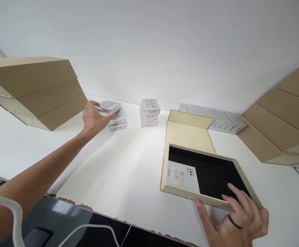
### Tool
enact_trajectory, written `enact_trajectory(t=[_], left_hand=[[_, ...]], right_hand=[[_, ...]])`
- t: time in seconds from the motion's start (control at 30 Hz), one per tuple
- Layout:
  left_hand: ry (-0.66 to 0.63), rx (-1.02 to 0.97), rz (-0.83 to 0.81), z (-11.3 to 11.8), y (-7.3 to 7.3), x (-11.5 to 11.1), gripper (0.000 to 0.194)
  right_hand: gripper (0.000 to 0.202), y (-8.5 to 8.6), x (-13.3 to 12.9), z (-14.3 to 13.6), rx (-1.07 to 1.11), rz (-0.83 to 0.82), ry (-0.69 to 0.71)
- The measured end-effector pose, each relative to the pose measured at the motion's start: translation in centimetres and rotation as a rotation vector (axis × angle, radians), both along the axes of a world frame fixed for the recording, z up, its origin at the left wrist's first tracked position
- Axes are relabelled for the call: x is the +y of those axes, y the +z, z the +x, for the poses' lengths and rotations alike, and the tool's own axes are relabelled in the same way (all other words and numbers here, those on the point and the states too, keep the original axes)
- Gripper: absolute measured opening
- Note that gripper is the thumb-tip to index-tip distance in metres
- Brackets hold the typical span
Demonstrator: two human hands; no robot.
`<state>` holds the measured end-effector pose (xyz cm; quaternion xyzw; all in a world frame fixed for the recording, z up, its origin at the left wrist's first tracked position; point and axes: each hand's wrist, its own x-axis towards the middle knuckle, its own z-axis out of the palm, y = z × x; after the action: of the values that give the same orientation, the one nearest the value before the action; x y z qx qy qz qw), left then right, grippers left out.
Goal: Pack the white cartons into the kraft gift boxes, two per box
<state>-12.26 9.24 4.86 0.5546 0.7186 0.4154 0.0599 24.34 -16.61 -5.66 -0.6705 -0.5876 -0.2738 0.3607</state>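
My left hand reaches to the left stack of small silver boxes, its thumb and fingers gripping the top silver box, which sits tilted over the silver boxes beneath. My right hand holds the near right corner of an open cream box, fingers over the rim and thumb under the front wall. Inside the black interior, a white printed box lies at the left. The cream lid is folded back behind the open box.
Another silver stack stands mid-table near the wall, and a row of silver boxes lies behind the lid. Large tan boxes are piled at left and right. White cables cross below the table's ragged front edge.
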Motion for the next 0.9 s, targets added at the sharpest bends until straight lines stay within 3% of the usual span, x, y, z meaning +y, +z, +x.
enact_trajectory(t=[0.13,0.2,0.33,0.47,0.57,0.67,0.73,0.8,0.9], left_hand=[[-0.013,-0.055,0.207,0.8,2.1,-0.5,0.069],[-0.108,-0.109,0.273,2.1,3.6,-1.4,0.071],[-0.679,-0.133,0.249,7.4,7.4,-5.1,0.073],[-1.069,0.219,0.011,14.9,10.6,-9.2,0.079],[-1.36,0.508,-0.166,20.2,10.7,-10.7,0.078],[-1.551,0.729,-0.157,23.9,9.6,-11.0,0.072],[-1.574,0.87,-0.263,25.2,9.0,-10.9,0.073],[-1.541,0.982,-0.471,25.6,8.6,-10.7,0.069],[-1.5,0.953,-0.636,25.3,8.3,-10.2,0.056]], right_hand=[[0.055,0.2,-0.1,-0.3,0.011,-0.001,-0.008],[0.053,0.3,-0.1,-0.5,0.004,-0.008,-0.007],[0.052,0.6,0.1,-0.9,0.023,0.008,-0.017],[0.051,0.9,0.2,-1.1,0.018,0.003,-0.009],[0.051,0.9,0.1,-1.0,0.001,0.009,-0.008],[0.053,0.7,0.1,-0.9,-0.007,0.008,-0.008],[0.053,0.6,0.1,-0.9,-0.007,0.003,0.002],[0.051,0.6,0.1,-1.0,-0.001,-0.005,0.006],[0.052,0.7,0.0,-1.1,0.011,-0.017,-0.001]])
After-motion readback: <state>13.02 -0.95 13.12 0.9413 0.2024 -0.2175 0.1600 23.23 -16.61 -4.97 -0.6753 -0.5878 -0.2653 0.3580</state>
